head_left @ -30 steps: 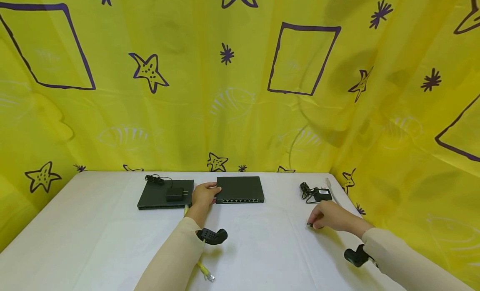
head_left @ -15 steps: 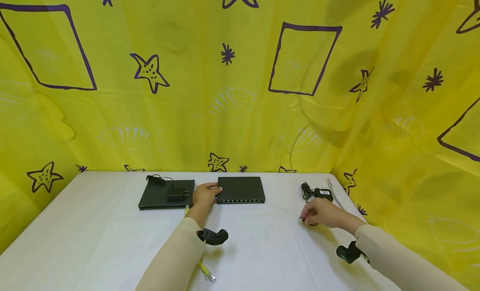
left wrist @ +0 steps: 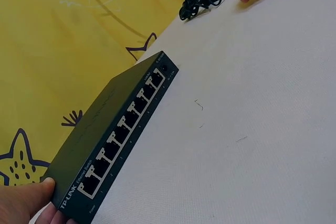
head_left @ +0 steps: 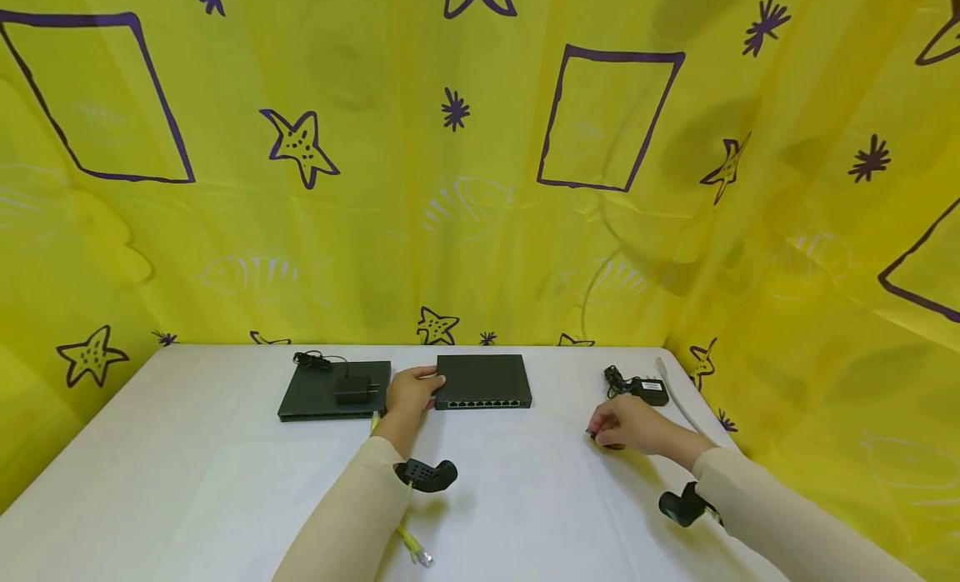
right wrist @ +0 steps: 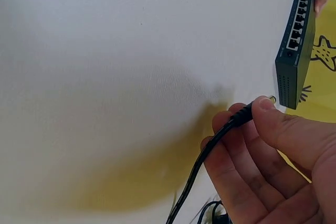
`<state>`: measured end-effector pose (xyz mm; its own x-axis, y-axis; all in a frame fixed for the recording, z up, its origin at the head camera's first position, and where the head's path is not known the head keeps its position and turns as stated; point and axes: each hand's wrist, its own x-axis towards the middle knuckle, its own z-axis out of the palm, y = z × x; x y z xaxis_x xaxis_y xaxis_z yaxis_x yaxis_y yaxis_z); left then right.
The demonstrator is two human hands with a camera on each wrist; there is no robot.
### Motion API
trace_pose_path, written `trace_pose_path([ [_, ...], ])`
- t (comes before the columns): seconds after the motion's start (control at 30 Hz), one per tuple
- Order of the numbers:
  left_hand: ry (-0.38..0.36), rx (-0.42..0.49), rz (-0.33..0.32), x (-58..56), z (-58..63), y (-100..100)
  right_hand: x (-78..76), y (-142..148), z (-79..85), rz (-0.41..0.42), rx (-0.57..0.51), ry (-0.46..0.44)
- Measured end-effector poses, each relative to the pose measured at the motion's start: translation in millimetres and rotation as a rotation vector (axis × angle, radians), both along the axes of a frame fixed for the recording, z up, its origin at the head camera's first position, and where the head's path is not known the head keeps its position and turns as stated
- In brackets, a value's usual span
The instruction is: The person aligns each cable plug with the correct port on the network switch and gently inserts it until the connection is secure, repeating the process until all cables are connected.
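Note:
A dark Ethernet switch lies on the white table, its row of ports and round power socket on the front side. My left hand grips the switch's left end between thumb and fingers. To the right, my right hand pinches a black barrel power plug between thumb and fingers, its metal tip sticking out past the thumb. The plug's cable trails away below the hand in the right wrist view. Plug and switch are apart, the tip facing the switch's side.
Left of the switch lies another dark flat box with a black power adapter on it. A yellow network cable runs under the left arm. A second adapter and a pale cable lie at the right edge, before a yellow curtain.
My right hand has moved left and slightly away from me with the plug, nearer the switch. My left hand stays on the switch.

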<state>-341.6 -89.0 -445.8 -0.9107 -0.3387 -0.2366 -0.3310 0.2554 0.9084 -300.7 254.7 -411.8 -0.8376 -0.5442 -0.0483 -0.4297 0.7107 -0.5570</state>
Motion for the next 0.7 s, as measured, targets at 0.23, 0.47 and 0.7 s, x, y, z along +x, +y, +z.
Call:
trace_pose_path([
  [0.23, 0.0, 0.025, 0.0, -0.4, -1.0, -1, -1.9, -9, -1.7, -0.005, -0.039, -0.029],
  [0.47, -0.013, 0.068, 0.004, 1.4, 1.1, -1, -1.0, -20, -1.3, -0.068, -0.095, -0.144],
  [0.7, -0.023, 0.075, 0.01, 1.5, 2.3, 0, -8.3, -30, -6.3, -0.183, -0.121, -0.228],
])
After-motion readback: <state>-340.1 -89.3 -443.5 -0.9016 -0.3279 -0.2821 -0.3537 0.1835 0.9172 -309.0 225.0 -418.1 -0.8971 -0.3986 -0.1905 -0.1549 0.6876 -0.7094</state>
